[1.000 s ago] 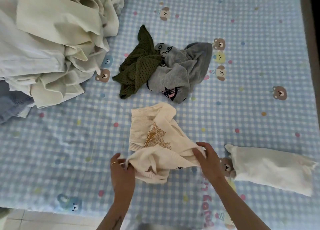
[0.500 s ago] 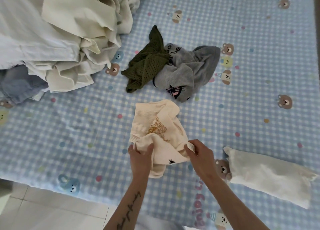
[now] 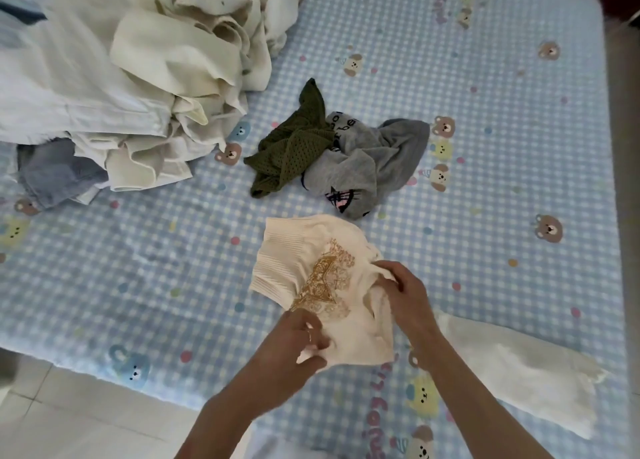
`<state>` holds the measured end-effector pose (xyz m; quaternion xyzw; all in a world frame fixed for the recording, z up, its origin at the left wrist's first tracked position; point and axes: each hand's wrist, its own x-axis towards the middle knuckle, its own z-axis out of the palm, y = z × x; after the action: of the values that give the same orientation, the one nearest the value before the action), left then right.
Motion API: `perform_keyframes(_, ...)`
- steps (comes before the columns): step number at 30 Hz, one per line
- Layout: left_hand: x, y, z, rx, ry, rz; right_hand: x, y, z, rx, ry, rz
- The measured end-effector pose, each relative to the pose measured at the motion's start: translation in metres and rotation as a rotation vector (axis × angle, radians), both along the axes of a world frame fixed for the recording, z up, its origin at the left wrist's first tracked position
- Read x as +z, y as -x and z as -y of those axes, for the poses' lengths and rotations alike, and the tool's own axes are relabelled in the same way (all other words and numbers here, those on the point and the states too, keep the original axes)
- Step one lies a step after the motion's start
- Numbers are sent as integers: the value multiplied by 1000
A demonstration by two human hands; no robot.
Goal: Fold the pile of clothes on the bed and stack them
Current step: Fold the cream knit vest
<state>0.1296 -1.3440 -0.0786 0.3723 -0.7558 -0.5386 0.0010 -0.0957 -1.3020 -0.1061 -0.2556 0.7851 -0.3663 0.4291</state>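
Blue-and-white checked bedding [image 3: 485,181] printed with small bears covers the whole working surface, with pale floor tiles showing at the lower left. At far left lies the unfolded pile [image 3: 138,88] of cream and white garments, a blue-grey piece [image 3: 55,174] tucked under its near edge. Toward the centre, an olive mesh garment [image 3: 291,150] lies crumpled against a grey printed one [image 3: 367,167], the two touching and well apart from the pile.

Just nearer the person, the cream knit top [image 3: 311,271] with gold embroidery is the piece being folded. The left hand [image 3: 298,344], a ring on one finger, pinches its near hem with curled fingers. The right hand [image 3: 401,292] grips the fabric at the top's right side, fingers curled over a raised fold. Compared with a second ago, when both hands held the near edge, the right hand has travelled up and inward and the left has shifted right; the embroidery, half covered half a second ago, is now fully exposed. This suggests the garment is being opened and squared before its fold, so the step is early.

At far right rests a white folded item [image 3: 519,372], apparently the start of the stack.
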Motion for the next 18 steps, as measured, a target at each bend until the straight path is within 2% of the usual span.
perform_keyframes(2,-1,26,12,9,109,-74,5,-7,7,158,-1,40)
perform_keyframes(4,-8,48,30,-61,192,-89,8,-13,10,210,32,141)
perform_keyframes(7,-14,72,47,-18,55,-119,12,-14,11,143,66,179)
perform_keyframes(10,-20,82,46,165,3,-104,15,-14,8,24,49,28)
perform_keyframes(13,-22,82,40,350,-8,-91,18,-23,-3,1,30,-311)
perform_keyframes(14,-22,82,38,417,-47,-89,18,-27,-6,-3,42,-349)
perform_keyframes(18,-12,84,38,555,-270,-164,23,-47,-2,15,42,-87)
